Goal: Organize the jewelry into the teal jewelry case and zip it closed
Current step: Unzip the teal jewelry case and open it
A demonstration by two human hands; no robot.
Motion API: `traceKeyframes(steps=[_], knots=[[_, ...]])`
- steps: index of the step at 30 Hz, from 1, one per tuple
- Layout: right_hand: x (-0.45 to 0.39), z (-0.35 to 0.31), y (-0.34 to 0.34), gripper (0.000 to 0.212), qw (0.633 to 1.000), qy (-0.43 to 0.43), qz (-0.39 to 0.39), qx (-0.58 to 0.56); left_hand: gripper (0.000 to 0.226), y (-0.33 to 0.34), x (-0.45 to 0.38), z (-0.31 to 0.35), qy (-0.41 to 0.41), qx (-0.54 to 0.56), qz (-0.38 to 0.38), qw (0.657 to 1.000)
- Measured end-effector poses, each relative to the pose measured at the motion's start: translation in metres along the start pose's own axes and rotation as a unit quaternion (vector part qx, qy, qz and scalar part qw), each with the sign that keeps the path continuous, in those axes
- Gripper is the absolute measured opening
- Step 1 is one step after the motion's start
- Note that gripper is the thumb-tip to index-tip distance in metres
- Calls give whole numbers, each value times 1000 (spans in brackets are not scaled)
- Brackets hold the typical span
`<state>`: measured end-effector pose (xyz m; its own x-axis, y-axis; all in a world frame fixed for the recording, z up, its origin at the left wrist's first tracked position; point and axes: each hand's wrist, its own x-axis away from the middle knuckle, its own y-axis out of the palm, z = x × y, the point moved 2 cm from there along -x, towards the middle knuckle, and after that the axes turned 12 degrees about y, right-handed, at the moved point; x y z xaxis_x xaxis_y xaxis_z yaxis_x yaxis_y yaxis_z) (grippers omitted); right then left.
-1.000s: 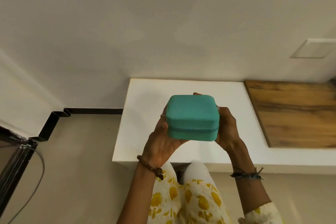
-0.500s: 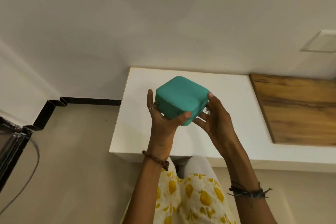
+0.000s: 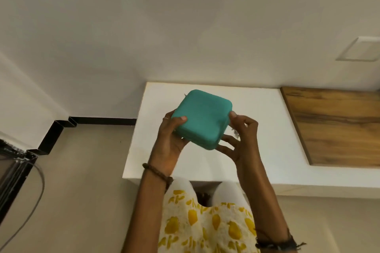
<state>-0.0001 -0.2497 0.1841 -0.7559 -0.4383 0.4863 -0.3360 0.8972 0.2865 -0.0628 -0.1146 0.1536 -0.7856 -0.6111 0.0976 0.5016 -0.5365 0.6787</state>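
The teal jewelry case (image 3: 202,118) is closed and held in the air above the white table (image 3: 265,129), tilted with one corner toward me. My left hand (image 3: 171,139) grips its left side, thumb on the lid. My right hand (image 3: 239,139) holds its right corner with thumb on top and fingers underneath. A small silvery bit, perhaps the zipper pull, shows at the right edge by my fingers. No loose jewelry is visible.
A wooden panel (image 3: 337,125) lies on the right part of the table. A white wall rises behind. Beige floor with black skirting (image 3: 102,120) and a cable (image 3: 35,197) lies to the left. My knees in yellow-patterned cloth sit below the table edge.
The case has been turned in my hands from level to tilted and rotated. My right hand shifted from the side to the right corner, and the case moved slightly farther out over the table.
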Motion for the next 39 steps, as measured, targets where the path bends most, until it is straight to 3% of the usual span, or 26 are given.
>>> traceKeyframes(steps=[3, 5, 9, 12, 14, 18, 23, 27, 32, 39], knots=[[-3, -6, -4, 59, 998, 18, -20, 60, 40, 5, -4, 7, -41, -60, -68, 995], [-3, -3, -1, 45, 998, 7, -15, 61, 39, 11, -4, 4, -36, -64, -36, 997], [0, 14, 15, 24, 993, -11, 54, -104, 86, 18, 8, -11, -24, 76, 41, 996], [6, 28, 30, 34, 990, -20, 89, -110, 104, 23, 18, -23, 21, 70, 44, 996], [11, 33, 34, 51, 994, -28, 87, -55, 96, 26, 22, -26, 49, 33, 57, 997], [19, 29, 26, 77, 998, -50, 30, 30, 51, 18, 16, -10, 44, 8, 104, 994], [16, 12, 6, 51, 992, -86, -6, 93, 25, 17, -1, 7, -63, -3, 56, 996], [13, 5, -6, 34, 956, -199, 96, 193, 20, 20, -11, 10, -97, -49, 51, 993], [16, 3, -8, 7, 912, -304, 157, 225, 17, 21, -16, 5, -111, -51, 51, 991], [24, 15, 5, 17, 801, -403, 269, 351, 19, 19, -16, -5, -115, -41, 77, 990]])
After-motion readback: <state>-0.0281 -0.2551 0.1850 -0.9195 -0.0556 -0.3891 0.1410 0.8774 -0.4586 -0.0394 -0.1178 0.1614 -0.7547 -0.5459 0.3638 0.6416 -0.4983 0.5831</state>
